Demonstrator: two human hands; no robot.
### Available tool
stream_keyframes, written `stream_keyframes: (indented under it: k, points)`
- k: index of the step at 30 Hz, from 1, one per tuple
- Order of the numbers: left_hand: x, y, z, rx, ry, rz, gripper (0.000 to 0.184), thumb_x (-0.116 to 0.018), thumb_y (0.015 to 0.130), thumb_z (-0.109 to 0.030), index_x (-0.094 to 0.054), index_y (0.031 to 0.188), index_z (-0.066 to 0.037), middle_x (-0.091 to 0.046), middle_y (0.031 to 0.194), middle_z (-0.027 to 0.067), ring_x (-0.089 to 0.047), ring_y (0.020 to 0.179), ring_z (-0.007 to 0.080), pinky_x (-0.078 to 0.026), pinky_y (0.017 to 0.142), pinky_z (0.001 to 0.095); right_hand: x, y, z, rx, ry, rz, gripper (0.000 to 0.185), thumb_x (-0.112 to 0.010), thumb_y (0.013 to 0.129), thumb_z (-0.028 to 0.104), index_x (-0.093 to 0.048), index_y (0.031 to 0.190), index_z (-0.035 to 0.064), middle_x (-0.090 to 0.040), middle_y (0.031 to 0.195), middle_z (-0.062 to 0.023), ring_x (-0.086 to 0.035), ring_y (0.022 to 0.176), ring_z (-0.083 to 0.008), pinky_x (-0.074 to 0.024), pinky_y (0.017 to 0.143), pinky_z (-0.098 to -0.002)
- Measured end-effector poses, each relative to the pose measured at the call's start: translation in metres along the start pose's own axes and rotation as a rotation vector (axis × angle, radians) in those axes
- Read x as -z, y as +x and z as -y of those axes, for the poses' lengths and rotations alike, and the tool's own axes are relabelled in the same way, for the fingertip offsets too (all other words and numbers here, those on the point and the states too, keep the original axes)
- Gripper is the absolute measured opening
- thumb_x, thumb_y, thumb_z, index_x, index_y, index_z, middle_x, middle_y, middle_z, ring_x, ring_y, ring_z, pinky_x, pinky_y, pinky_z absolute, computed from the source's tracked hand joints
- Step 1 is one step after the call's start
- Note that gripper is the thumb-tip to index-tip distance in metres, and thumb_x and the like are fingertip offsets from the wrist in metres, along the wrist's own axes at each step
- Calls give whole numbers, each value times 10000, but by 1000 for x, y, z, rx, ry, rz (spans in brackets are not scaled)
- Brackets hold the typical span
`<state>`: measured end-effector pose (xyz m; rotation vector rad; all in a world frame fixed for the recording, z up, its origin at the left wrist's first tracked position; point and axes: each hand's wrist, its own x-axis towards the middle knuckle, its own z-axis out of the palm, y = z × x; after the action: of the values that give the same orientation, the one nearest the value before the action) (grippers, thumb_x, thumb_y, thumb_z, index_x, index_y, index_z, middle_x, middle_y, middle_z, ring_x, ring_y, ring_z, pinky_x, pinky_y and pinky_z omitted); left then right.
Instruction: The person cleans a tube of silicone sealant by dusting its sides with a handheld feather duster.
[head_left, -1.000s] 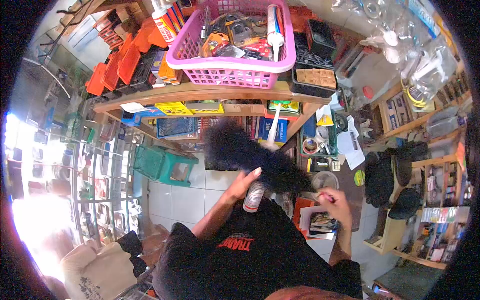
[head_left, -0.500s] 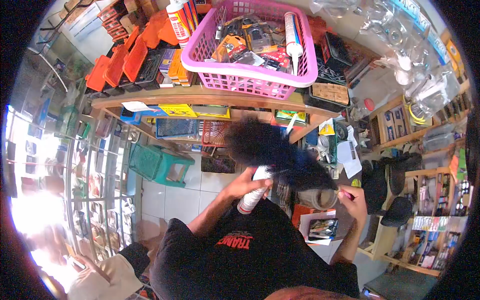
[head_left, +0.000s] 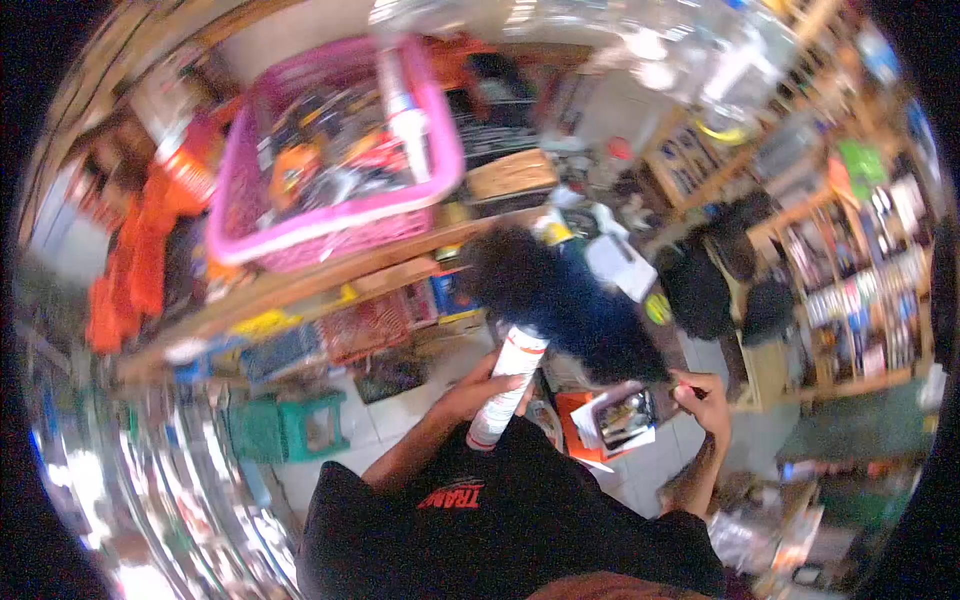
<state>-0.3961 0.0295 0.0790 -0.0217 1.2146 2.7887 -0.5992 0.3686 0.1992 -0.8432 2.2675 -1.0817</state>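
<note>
My left hand is closed around a white sealant cartridge with red lettering, held tilted in front of my chest. My right hand grips the thin handle end of a feather duster, its fingers curled. The duster's dark fluffy feathers slant up to the left and reach past the cartridge's top end. They overlap that end in view; motion blur hides whether they touch it.
A pink basket of packaged goods stands on a wooden shelf, beside orange-lidded boxes. Below are a green stool and a tray of small items. Dark caps and stocked racks line the right.
My view has turned right, so the basket and shelf sit further left and tilted. The person with the pale sleeve at lower left is out of view. Both hands keep their hold.
</note>
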Motion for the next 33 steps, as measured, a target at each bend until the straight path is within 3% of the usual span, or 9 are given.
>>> stream_keyframes:
  k: [2,6,13,18,22,25,26,30,33]
  points:
    - [-11,18,-13,218,56,69,374,-606,907,-235,-446,1180,-37,-612,839,97,-612,662,174,-504,603,307,15,-34,-4,-34,34,-88,409,-722,824,185,-649,1205,55,-599,697,9,-482,589,-51,-390,524,-231]
    - [-37,68,12,107,-9,244,371,-572,908,-262,-438,1179,-45,-608,823,116,-613,717,205,-512,663,334,23,-88,-1,-85,177,-335,384,-687,842,142,-642,1215,61,-556,702,8,-448,546,-54,-368,484,-222]
    - [-82,110,32,280,-187,407,476,-510,912,-437,-530,1089,5,-623,800,133,-623,688,209,-521,636,331,32,-159,-17,-170,110,-581,309,-677,849,137,-677,1138,27,-598,741,-12,-466,541,-47,-360,459,-218]
    - [-97,125,35,299,-252,555,581,-440,925,-513,-510,1163,13,-651,1008,186,-624,703,180,-526,633,293,42,-170,-26,-160,146,-586,267,-684,837,106,-697,1091,22,-586,721,-2,-457,533,-37,-338,440,-211]
    - [-93,117,45,345,-195,303,592,-391,950,-531,-522,1182,-3,-646,920,134,-625,743,170,-518,636,279,45,-154,-24,-191,220,-635,236,-685,840,94,-704,1058,7,-570,696,11,-446,522,-35,-331,435,-213]
    - [-76,125,51,301,-234,361,563,-338,982,-499,-529,1143,5,-617,918,119,-614,805,220,-525,680,367,49,-149,-25,-224,274,-565,237,-680,846,104,-701,1060,3,-575,708,14,-454,543,-34,-336,444,-212]
    - [-64,126,59,306,-251,359,606,-327,984,-542,-510,1218,-15,-642,929,109,-625,762,162,-524,637,283,52,-147,-26,-196,226,-550,240,-682,847,111,-701,1061,4,-578,710,14,-457,551,-35,-338,447,-212]
    - [-73,123,33,302,-137,178,587,-365,985,-517,-472,1284,-23,-642,1043,124,-649,820,182,-556,721,330,55,-128,-30,-166,223,-628,262,-696,841,144,-702,1067,11,-597,718,10,-472,576,-41,-343,456,-211]
    - [-68,122,34,256,-169,150,565,-366,994,-489,-472,1287,-17,-647,1069,149,-663,847,210,-556,757,354,63,-122,-22,-231,201,-470,277,-707,835,162,-704,1075,24,-605,720,9,-471,570,-45,-346,457,-213]
